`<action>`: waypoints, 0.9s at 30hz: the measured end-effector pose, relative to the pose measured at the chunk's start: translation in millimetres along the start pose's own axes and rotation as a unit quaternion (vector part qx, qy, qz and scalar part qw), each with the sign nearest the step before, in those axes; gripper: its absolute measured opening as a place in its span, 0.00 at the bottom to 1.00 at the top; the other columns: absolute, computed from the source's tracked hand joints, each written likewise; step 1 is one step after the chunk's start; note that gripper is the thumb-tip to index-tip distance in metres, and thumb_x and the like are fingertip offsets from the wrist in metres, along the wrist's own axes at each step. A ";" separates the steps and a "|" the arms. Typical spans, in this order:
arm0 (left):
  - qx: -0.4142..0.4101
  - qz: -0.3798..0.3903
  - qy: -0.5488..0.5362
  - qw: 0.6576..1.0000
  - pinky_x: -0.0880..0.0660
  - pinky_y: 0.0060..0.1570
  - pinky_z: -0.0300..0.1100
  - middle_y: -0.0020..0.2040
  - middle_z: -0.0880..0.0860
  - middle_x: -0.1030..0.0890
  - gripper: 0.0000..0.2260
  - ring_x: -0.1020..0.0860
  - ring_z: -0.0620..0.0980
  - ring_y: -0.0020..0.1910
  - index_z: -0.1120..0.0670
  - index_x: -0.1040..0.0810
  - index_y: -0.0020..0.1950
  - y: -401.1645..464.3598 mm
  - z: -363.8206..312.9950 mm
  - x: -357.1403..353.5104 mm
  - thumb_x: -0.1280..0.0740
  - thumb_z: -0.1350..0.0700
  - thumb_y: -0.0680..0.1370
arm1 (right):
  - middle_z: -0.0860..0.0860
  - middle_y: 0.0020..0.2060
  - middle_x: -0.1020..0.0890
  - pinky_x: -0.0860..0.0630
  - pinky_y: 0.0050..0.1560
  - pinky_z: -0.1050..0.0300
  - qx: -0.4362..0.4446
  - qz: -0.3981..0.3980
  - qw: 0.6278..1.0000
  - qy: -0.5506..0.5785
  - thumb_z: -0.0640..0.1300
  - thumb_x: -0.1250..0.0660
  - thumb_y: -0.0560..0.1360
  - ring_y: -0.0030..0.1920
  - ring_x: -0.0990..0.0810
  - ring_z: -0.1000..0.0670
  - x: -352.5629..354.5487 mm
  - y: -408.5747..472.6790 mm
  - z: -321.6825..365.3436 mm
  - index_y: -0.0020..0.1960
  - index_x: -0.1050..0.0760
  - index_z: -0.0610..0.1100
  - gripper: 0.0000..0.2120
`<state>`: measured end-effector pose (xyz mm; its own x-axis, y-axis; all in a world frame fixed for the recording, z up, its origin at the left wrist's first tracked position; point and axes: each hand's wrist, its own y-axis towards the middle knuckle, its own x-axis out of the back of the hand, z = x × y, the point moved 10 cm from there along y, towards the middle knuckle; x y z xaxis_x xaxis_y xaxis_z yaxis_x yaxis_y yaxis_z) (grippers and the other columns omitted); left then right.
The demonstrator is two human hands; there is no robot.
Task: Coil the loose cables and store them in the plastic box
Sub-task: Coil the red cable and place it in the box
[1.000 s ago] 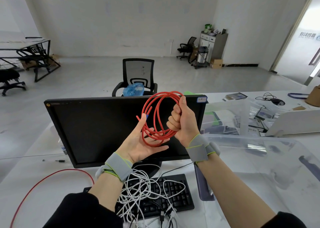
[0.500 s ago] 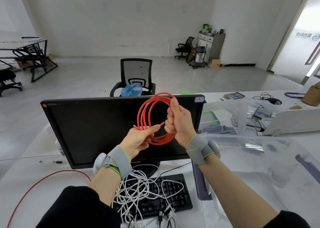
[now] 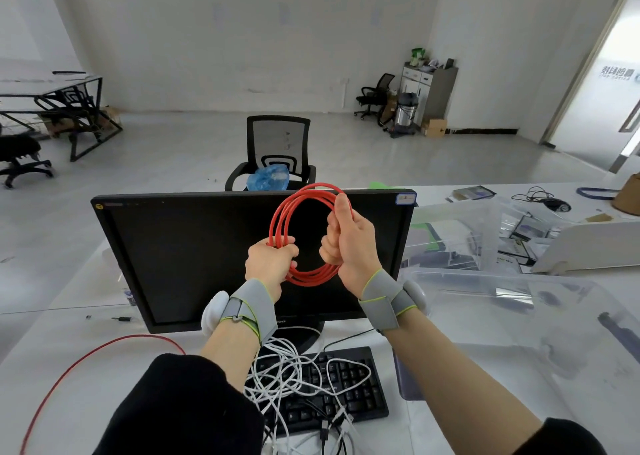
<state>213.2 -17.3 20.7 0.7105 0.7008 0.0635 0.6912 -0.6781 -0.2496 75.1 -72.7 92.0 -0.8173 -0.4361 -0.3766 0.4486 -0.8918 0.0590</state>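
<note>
Red round cable coil [image 3: 304, 233], smooth loops gripped by left hand [image 3: 270, 264] and right hand [image 3: 349, 243].

Two hands are raised, the left hand [image 3: 270, 264] and the right hand [image 3: 349, 243], each with one grey wrist strap. There is one coiled red cable [image 3: 304, 233], one loose red cable [image 3: 86, 361] on the table [image 3: 86, 402], and one tangle of white cables [image 3: 294, 378] whose number cannot be told. One monitor [image 3: 194, 253], one black keyboard [image 3: 346, 389] and one clear plastic box [image 3: 519, 312] are on the table. Three office chairs stand on the floor: one [image 3: 278, 149] behind the monitor, one [image 3: 375, 96] by the far wall, one [image 3: 17, 156] at left.
</note>
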 end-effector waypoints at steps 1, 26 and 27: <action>-0.003 0.012 0.003 1.000 0.25 0.40 0.43 0.38 0.51 0.21 0.09 0.23 0.49 0.38 0.52 0.19 0.47 -0.4 -1.5 -2.2 0.32 0.64 0.72 | 0.53 0.18 0.38 0.45 0.21 0.65 -0.002 -0.004 1.000 0.008 0.53 0.44 0.80 0.17 0.43 0.55 2.3 0.8 0.2 0.29 0.37 0.44 0.23; 0.006 0.379 -0.096 0.921 0.31 0.54 0.46 0.42 0.55 0.21 0.19 0.25 0.50 0.44 0.56 0.23 0.52 -47.0 -32.9 -65.6 0.44 0.43 0.77 | 0.54 0.15 0.41 0.47 0.14 0.66 -0.140 -0.113 0.959 0.219 0.54 0.46 0.81 0.14 0.44 0.57 79.0 31.0 -15.4 0.31 0.39 0.45 0.23; 0.017 0.382 -0.111 0.917 0.32 0.59 0.48 0.43 0.55 0.20 0.20 0.24 0.51 0.48 0.57 0.23 0.53 -47.1 -32.7 -66.3 0.45 0.43 0.78 | 0.54 0.15 0.41 0.47 0.14 0.67 -0.150 -0.111 0.954 0.235 0.54 0.46 0.81 0.14 0.44 0.57 80.4 30.7 -15.9 0.31 0.40 0.45 0.23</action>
<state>137.9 -39.0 59.9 0.9390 0.0538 -0.3398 -0.0051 -0.9854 -0.1701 28.8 -133.2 48.8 -0.6828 -0.0760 -0.7267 0.4246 -0.8506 -0.3100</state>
